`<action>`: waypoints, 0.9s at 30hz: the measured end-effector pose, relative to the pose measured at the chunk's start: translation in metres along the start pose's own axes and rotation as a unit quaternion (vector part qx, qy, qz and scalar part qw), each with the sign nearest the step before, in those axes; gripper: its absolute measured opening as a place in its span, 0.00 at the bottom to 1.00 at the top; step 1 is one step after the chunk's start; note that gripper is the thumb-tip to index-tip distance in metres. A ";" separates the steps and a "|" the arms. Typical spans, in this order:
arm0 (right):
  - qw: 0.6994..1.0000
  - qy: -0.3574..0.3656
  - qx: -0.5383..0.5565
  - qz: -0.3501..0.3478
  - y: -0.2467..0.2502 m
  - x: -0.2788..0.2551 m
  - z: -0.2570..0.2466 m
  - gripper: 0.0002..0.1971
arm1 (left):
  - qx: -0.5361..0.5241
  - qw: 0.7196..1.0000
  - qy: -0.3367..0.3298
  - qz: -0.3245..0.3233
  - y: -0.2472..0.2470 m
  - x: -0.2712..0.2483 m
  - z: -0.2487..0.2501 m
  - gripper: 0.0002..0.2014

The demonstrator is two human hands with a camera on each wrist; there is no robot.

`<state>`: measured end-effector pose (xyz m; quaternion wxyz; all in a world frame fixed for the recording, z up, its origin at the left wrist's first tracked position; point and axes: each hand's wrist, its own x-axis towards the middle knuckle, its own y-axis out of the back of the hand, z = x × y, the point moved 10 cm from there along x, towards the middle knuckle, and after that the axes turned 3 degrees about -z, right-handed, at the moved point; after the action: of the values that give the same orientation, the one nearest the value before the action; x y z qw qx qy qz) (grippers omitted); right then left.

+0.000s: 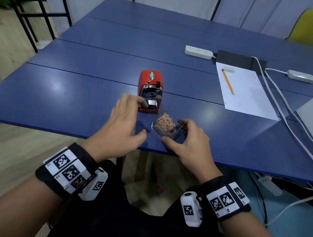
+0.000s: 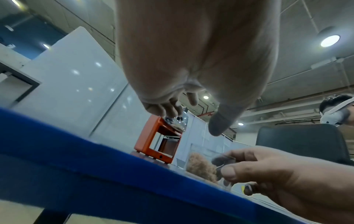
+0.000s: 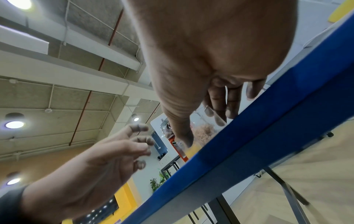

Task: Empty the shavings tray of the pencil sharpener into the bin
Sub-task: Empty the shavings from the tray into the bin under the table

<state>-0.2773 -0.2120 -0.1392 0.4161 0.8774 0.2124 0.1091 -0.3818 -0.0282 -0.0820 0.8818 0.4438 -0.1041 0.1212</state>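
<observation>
Your right hand is pinching the tray, thumb on its near side and fingers on the far side, right by the near edge of the desk. The tray is clear, piled with shavings, and it's out of the sharpener; can't tell if it's resting on the desk or just off it. The red sharpener stands just behind it, its slot facing you. Your left hand hovers beside the sharpener's front, fingers loosely spread and holding nothing. Toward the right edge there's a sheet of paper with a pencil lying on it.
</observation>
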 end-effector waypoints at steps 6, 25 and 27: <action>0.998 0.025 0.037 -0.032 0.000 -0.004 -0.009 0.38 | -0.021 0.998 0.034 -0.043 -0.008 -0.004 -0.016 0.40; 0.972 0.166 0.045 -0.161 -0.046 -0.054 -0.111 0.37 | 0.019 0.993 0.058 -0.097 0.042 -0.071 -0.044 0.39; 0.967 0.160 0.073 -0.185 -0.053 -0.059 -0.109 0.39 | 0.024 0.993 0.056 -0.104 0.044 -0.078 -0.045 0.39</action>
<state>-0.3849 -0.1350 -0.1126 0.3243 0.8221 0.4424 0.1529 -0.4656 0.0239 -0.0973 0.8832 0.4655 -0.0050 0.0562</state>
